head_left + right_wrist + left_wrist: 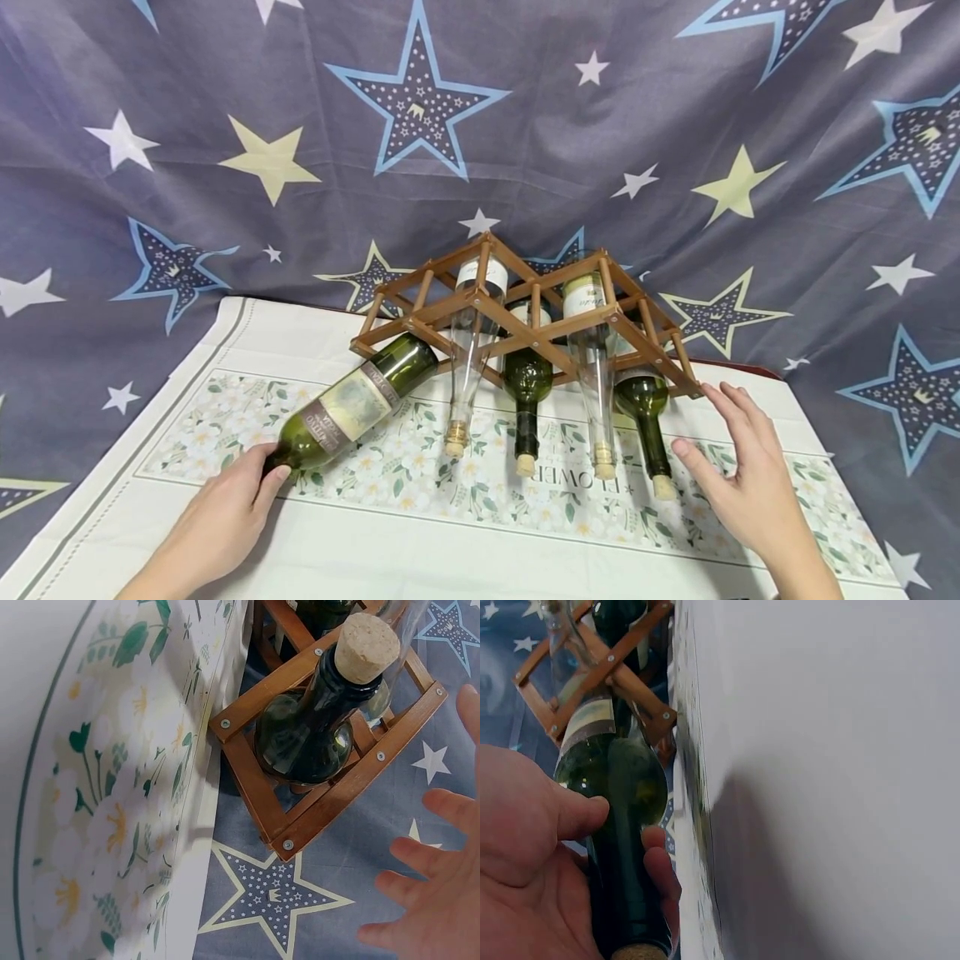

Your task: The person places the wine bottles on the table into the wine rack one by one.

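Note:
My left hand (pixel 221 517) grips a green wine bottle (pixel 356 408) by its neck. The bottle slants up and to the right, its base at the left end of a wooden lattice wine rack (pixel 536 333). In the left wrist view, thumb and fingers wrap the bottle's dark neck, with the cork (pixel 639 952) below them. Two clear bottles (pixel 465 367) and two dark green bottles (pixel 528 375) lie in the rack, corked necks toward me. Beside the rack's right end, my right hand (pixel 753 475) has its fingers spread, fingertips near the frame's corner, holding nothing.
A white tablecloth (pixel 360 550) with a floral printed panel covers the table under the rack. Right behind the rack hangs a dark curtain (pixel 525 167) patterned with stars. The corks of the racked bottles stick out over the cloth toward me.

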The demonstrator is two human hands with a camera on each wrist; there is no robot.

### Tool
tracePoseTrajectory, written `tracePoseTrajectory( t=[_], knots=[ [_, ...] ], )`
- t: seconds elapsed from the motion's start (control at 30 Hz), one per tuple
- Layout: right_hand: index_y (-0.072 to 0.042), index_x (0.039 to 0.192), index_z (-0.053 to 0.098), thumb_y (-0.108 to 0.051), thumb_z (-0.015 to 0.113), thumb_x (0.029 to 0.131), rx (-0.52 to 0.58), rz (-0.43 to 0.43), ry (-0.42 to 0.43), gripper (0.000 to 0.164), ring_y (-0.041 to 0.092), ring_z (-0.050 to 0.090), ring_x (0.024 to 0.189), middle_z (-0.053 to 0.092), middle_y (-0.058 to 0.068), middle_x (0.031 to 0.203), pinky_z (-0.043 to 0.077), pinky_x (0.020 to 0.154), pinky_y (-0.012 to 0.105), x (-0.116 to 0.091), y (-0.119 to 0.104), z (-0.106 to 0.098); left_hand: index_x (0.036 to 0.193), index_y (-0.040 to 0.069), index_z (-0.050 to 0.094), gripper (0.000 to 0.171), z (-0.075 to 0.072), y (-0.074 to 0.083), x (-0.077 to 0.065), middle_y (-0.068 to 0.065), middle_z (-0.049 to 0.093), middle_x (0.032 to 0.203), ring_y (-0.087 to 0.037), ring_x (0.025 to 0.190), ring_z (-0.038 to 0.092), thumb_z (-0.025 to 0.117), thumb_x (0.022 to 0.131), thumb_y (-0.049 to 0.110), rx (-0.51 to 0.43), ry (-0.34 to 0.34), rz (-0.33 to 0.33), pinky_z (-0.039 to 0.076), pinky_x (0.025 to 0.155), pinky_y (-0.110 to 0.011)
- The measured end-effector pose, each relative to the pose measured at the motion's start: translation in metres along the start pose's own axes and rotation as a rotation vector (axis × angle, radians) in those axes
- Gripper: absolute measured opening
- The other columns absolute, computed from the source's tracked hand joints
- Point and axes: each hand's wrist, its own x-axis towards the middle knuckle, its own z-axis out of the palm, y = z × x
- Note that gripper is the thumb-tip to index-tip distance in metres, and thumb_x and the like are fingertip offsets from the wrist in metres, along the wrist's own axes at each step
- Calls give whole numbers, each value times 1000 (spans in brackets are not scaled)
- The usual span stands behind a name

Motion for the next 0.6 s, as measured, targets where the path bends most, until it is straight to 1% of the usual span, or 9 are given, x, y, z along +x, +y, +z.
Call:
tracePoseTrajectory(
  t=[0.1, 0.2, 0.3, 0.43, 0.47, 0.53, 0.6],
  knots=[
    [-26, 153, 43, -25, 79, 84, -1, 7, -7, 78, 36, 22, 146, 30, 12, 158, 18, 106, 72, 1, -1, 0, 134, -11, 46, 53, 0, 4, -1, -30, 58, 124, -51, 116, 54, 39, 109, 34, -14, -38, -36, 45, 88, -62],
    [-25, 153, 43, -26, 79, 84, -6, 14, -13, 77, 35, 21, 146, 30, 10, 159, 18, 106, 72, 0, -2, 0, 137, -14, 42, 59, 1, 10, -3, -35, 54, 129, -53, 120, 50, 36, 109, 37, -40, -104, -84, 43, 92, -63],
    [-25, 153, 43, -26, 79, 84, -4, 17, -14, 77, 34, 21, 146, 29, 9, 159, 18, 106, 72, 0, -2, 0, 139, -15, 40, 63, 2, 15, -4, -35, 52, 131, -52, 124, 47, 33, 109, 41, -80, -162, -116, 42, 94, -63],
    [-25, 153, 44, -25, 79, 84, 0, 13, -8, 78, 35, 22, 146, 30, 9, 159, 18, 106, 71, 0, -1, 1, 138, -10, 42, 56, 4, 21, -5, -20, 62, 121, -47, 126, 48, 36, 109, 37, -160, -216, -132, 40, 98, -61],
    [-25, 153, 44, -25, 80, 83, -1, 10, -6, 78, 35, 22, 146, 30, 9, 159, 19, 106, 71, 0, -1, 1, 138, -10, 42, 54, 4, 22, -5, -15, 64, 118, -44, 125, 51, 37, 109, 36, -190, -231, -138, 41, 98, -60],
    [-23, 152, 45, -24, 80, 82, 1, 3, -2, 78, 36, 22, 146, 31, 10, 158, 19, 106, 72, 0, 0, 1, 137, -9, 43, 49, 5, 23, -5, -6, 63, 111, -36, 115, 59, 39, 109, 31, -264, -264, -165, 45, 96, -53],
    [-23, 152, 45, -24, 81, 82, 1, -1, 2, 78, 36, 23, 146, 31, 11, 158, 19, 106, 72, 0, 0, 1, 132, -7, 46, 43, 7, 25, -4, -5, 61, 105, -27, 101, 61, 40, 109, 28, -343, -294, -195, 48, 89, -43]
  ],
)
